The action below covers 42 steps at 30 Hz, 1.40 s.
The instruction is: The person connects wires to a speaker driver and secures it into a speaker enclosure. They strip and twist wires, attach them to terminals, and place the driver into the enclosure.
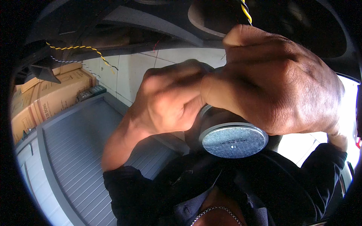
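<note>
My left hand is closed, its fingers curled in against my right hand. My right hand is closed too, with thumb and fingers bent together, and its fingertips are hidden. Just below both hands is a round part with a flat silver metal disc at its end and dark sides, looking like the magnet end of a loudspeaker. Its far side lies behind my hands. A yellow-and-black twisted wire drops from above to behind my right hand. What either hand pinches cannot be made out.
A dark panel with large cut-outs spans overhead. Another yellow-and-black twisted wire hangs from it at the left. Below stand a grey ribbed surface with a raised rim and cardboard boxes. Pale floor tiles lie beyond.
</note>
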Motion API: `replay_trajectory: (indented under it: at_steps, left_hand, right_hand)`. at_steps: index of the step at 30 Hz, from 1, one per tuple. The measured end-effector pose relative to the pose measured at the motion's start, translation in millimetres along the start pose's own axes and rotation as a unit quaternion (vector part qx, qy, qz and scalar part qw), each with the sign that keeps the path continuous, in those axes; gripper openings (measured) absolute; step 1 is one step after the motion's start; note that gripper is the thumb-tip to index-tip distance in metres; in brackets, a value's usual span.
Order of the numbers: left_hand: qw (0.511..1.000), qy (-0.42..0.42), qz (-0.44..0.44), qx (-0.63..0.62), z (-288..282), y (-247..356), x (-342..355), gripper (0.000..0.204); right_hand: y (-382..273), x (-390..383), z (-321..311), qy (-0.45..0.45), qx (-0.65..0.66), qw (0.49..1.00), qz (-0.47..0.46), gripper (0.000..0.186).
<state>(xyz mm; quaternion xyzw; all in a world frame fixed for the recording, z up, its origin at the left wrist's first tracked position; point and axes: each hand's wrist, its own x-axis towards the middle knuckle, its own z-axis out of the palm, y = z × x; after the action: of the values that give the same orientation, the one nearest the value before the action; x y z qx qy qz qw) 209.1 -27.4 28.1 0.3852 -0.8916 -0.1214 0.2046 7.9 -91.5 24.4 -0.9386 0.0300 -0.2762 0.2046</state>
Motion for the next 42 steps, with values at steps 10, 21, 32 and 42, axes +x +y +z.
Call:
replay_trajectory:
  at_steps: [10,21,32,42]
  left_hand:
    - [0.907,-0.137,-0.293,-0.268,-9,0,23,0.014]
    - [0.877,-0.107,-0.363,-0.297,-12,-8,28,0.017]
    - [0.997,-0.067,-0.016,-0.027,-6,16,41,0.026]
    - [0.985,-0.122,-0.109,0.058,-3,24,39,0.021]
  right_hand:
    - [5,-3,-3,0.029,-0.024,0.999,-0.031,0.031]
    - [4,-49,-36,0.077,0.077,0.991,0.076,0.028]
    - [-14,-58,9,0.149,0.134,0.922,0.332,0.03]
    - [-13,-57,16,0.2,0.171,0.9,0.347,0.034]
